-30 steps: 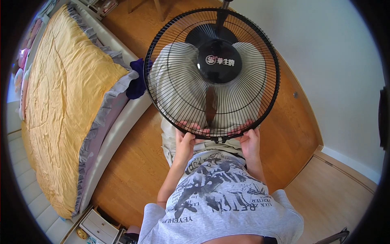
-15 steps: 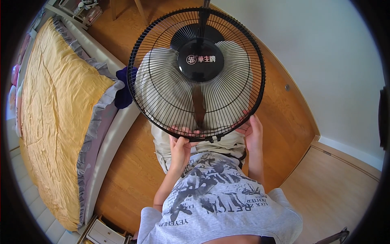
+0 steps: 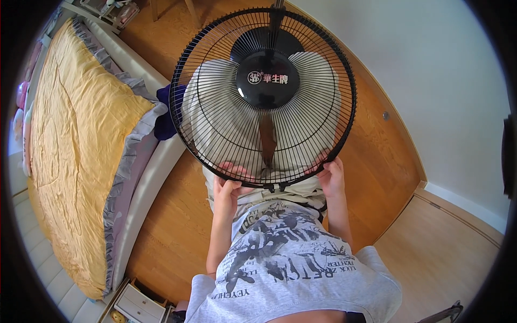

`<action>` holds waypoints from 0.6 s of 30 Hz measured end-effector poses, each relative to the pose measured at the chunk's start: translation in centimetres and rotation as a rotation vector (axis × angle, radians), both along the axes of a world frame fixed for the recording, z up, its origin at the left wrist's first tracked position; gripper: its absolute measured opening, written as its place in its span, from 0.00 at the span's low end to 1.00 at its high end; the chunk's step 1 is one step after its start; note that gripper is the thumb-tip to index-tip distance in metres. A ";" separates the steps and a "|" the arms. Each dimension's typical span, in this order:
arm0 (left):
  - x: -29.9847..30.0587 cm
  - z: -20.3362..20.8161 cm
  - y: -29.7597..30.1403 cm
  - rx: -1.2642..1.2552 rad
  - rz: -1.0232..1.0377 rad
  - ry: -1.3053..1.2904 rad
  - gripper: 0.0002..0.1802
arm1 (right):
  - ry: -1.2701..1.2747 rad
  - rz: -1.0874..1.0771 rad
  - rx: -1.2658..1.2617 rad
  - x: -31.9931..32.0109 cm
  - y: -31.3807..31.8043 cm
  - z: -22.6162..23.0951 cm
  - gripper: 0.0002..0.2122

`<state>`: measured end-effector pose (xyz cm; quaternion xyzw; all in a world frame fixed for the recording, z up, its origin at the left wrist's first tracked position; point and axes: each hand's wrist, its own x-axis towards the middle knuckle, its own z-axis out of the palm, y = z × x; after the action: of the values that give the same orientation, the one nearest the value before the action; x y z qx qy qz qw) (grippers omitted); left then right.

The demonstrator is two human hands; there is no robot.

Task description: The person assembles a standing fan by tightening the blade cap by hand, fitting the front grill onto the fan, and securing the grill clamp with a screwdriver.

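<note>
The person is holding a black fan in front of the lap, and its round face is turning up toward the eyes. The left hand is pinching the lower rim of the fan guard, with the thumb lying on the near side and the fingers showing behind the wires. The right hand is gripping the same rim on the other side, a little higher, in a similar narrow grasp. Between them a small black clip is sitting at the bottom of the rim, and no finger is covering it. The two hands are standing apart, probably because a wide ring is balancing better when both sides are carrying it. At the top, a dark pole is reaching the fan, so perhaps it is supporting a part of the weight; its base I cannot see. Pale trousers are showing below the guard. At left, a yellow quilt is covering the bed, and a dark blue cloth is hanging near its corner, just beside the guard.
</note>
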<state>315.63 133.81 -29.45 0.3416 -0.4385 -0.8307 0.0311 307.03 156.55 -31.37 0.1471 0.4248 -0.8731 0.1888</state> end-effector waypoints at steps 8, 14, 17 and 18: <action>-0.4 1.4 -0.3 0.417 0.059 0.152 0.29 | 0.100 0.120 -0.257 0.1 -0.1 1.3 0.09; -0.4 0.3 -0.6 0.395 0.104 0.194 0.30 | 0.145 0.164 -0.463 0.9 -1.9 -0.1 0.13; -1.4 1.2 0.3 0.374 0.066 0.193 0.31 | 0.039 0.175 -0.411 1.6 -3.2 -0.1 0.15; -1.4 1.0 0.5 0.370 0.072 0.192 0.31 | -0.043 0.163 -0.441 1.6 -3.6 0.2 0.15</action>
<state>314.21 134.29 -28.43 0.2764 -0.2608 -0.9242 0.0392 308.66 152.90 -31.19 0.0862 0.2302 -0.9233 0.2951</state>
